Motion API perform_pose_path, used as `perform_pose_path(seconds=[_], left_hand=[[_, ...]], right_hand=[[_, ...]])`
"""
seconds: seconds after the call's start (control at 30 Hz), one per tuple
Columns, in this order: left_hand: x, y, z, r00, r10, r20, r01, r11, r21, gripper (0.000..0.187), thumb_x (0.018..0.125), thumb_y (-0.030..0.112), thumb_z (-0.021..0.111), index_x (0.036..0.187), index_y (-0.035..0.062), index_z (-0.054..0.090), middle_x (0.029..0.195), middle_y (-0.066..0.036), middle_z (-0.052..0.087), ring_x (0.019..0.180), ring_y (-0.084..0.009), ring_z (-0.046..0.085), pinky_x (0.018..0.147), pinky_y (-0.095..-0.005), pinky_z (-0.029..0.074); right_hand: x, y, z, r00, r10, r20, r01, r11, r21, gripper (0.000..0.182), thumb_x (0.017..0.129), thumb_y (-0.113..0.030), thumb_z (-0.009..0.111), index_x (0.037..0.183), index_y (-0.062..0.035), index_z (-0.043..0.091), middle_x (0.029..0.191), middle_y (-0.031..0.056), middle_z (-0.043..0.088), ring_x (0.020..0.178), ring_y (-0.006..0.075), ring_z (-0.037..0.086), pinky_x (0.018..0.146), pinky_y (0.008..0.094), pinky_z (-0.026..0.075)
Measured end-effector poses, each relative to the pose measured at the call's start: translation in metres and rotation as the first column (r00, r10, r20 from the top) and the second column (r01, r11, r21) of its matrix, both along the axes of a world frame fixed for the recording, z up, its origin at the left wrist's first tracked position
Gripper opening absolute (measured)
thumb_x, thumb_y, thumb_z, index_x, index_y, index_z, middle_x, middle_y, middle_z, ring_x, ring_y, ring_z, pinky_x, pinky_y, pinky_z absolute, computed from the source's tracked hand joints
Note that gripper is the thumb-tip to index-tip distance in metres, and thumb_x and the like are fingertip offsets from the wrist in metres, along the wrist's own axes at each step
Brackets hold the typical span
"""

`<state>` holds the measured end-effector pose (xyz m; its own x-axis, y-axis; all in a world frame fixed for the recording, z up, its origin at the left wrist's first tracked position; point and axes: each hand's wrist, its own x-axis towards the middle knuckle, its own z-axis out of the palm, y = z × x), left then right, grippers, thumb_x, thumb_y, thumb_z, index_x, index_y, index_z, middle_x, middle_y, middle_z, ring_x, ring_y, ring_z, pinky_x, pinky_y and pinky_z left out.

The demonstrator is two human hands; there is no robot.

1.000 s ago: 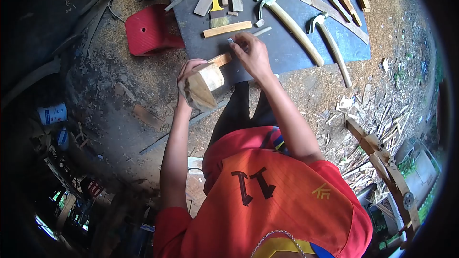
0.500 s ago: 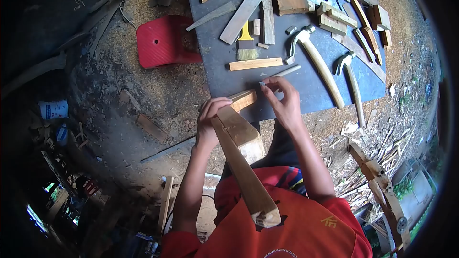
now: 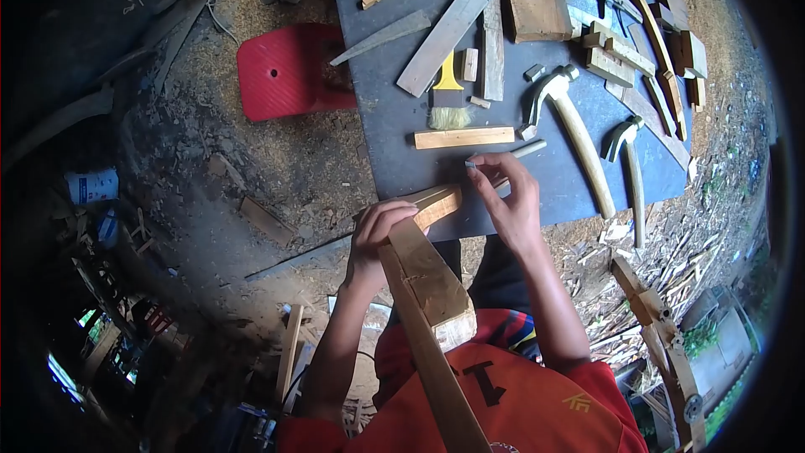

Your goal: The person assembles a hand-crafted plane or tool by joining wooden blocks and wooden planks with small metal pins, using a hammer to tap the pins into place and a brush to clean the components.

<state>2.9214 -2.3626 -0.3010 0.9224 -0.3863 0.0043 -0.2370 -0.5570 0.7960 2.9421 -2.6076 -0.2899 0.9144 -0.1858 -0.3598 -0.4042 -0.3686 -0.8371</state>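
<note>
My left hand is wrapped round the corner of a jointed wooden piece, made of a long bar with a thick block against it. The bar slopes down toward my shirt, and a shorter arm of wood points to the table by my fingers. Thumb and forefinger of my right hand pinch a small grey piece, too small to identify, just above the table edge. Behind that hand lies a thin round stick, partly hidden. A pale wood strip rests beyond my fingertips.
On the dark table lie a large claw hammer, a smaller hammer, a yellow-handled paintbrush and several wood offcuts. A red plastic stool stands left of the table. Wood chips cover the ground at right.
The table has shifted down and right in view. The wooden piece has swung slightly, its near end now reaching lower across my shirt. My right hand still pinches the small grey piece.
</note>
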Motion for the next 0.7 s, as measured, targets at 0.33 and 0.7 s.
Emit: perform_pose_path(seconds=[0.33, 0.7], left_hand=[[0.006, 0.009, 0.009, 0.994, -0.106, -0.024, 0.107, 0.993, 0.049, 0.074, 0.075, 0.02, 0.089, 0.138, 0.0044, 0.053, 0.128, -0.017, 0.064, 0.119, -0.0376, 0.061, 0.103, -0.0488, 0.046], [0.033, 0.065, 0.017, 0.987, 0.162, 0.008, -0.159, 0.978, -0.134, 0.076, 0.096, 0.054, 0.058, 0.145, -0.0034, 0.047, 0.133, -0.022, 0.06, 0.125, -0.033, 0.058, 0.111, -0.0477, 0.039]], right_hand=[[0.009, -0.002, 0.001, 0.999, 0.039, 0.028, -0.038, 0.999, -0.006, 0.017, 0.094, -0.013, 0.075, 0.107, -0.002, 0.074, 0.096, 0.0094, 0.074, 0.085, 0.0211, 0.067, 0.084, 0.0353, 0.052], [0.022, -0.006, 0.005, 0.997, 0.011, 0.079, -0.013, 1.0, 0.026, 0.016, 0.091, -0.011, 0.078, 0.104, -0.0018, 0.075, 0.093, 0.0106, 0.075, 0.083, 0.0224, 0.07, 0.08, 0.0351, 0.054]])
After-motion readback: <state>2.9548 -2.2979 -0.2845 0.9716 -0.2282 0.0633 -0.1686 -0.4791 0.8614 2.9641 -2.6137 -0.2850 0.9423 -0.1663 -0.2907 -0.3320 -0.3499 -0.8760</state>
